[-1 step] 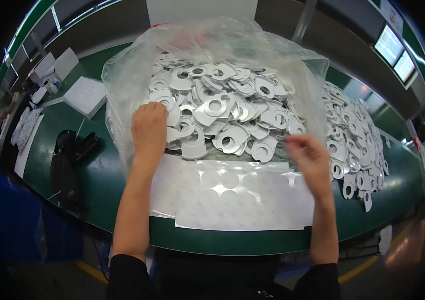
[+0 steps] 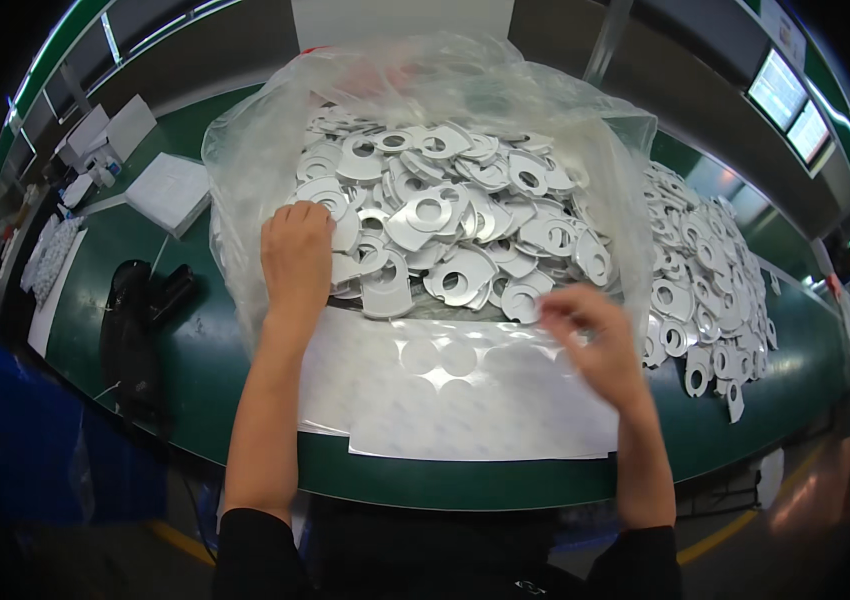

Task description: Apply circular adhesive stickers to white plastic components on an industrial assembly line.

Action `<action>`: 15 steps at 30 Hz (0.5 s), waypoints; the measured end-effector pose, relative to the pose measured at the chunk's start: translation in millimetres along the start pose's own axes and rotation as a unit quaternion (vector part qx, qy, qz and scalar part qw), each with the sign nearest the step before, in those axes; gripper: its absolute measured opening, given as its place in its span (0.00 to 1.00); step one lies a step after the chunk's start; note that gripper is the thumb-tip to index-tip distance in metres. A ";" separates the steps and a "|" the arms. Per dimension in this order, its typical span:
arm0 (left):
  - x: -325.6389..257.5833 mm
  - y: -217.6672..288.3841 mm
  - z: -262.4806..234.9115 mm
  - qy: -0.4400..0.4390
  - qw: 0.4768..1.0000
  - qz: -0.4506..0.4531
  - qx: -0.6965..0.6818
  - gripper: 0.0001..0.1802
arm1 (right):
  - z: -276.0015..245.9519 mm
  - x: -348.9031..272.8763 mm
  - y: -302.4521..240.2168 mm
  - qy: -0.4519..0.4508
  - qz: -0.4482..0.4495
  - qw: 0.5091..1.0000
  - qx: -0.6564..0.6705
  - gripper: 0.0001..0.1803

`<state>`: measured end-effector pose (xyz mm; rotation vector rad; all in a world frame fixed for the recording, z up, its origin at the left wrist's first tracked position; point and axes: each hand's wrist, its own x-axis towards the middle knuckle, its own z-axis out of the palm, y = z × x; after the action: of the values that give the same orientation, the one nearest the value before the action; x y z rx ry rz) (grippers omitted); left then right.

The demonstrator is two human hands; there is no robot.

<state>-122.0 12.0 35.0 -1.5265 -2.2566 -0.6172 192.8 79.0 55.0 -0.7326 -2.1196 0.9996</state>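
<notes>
A long, dark green tabletop [image 2: 425, 484] carries everything around the large, crumpled bag of clear plastic film [image 2: 240, 170], which gapes toward the person. Inside the bag lies a broad pile of flat, silvery-white parts [image 2: 410, 236], each with a round hole and a flared, plate-like side, overlapping at many angles. To the right of the bag rises a second, loose heap of similar silvery-white parts [image 2: 705, 285], its nearer edge spilling over the bare green surface. In front of the bag lie overlapping, glossy, whitish sheets [image 2: 475, 410] marked with rows of circles. Left of the bag is a slumped, long black object [image 2: 130, 340], and behind it, close to the bag's left side, sits a flat white block [image 2: 167, 195].

The left hand [image 2: 298, 250] is at the bag's left side, back upward, fingers bent over the pile's edge; its grip is hidden, so whether it holds a part cannot be told. The right hand [image 2: 595, 335], blurred, is at the bag's front right, fingers and thumb drawn inward; whether its grip holds anything cannot be told. Its fingertips are just beside one ring-ended silvery part [image 2: 535, 284] at the bag's front edge.
</notes>
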 end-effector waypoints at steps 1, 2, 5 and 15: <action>2.2 1.4 -0.4 0.000 1.000 0.001 -0.003 0.08 | 11.9 -6.7 -5.7 -0.089 -0.033 0.995 -0.036 0.10; 4.1 1.8 3.0 0.044 0.999 0.017 0.000 0.07 | 24.3 -12.7 -10.0 -0.129 -0.077 0.985 -0.085 0.11; 8.7 -2.7 12.4 0.149 0.988 0.052 -0.008 0.08 | 43.7 -25.8 -20.1 -0.224 -0.100 0.951 -0.187 0.16; 1.6 13.0 -14.7 0.223 0.965 -0.079 -0.116 0.19 | 48.9 -19.1 -21.4 -0.268 0.002 0.951 -0.154 0.15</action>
<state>-109.8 9.6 50.3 -1.1560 -2.0165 -1.1775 163.1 32.4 42.6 -0.6602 -2.7932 0.9567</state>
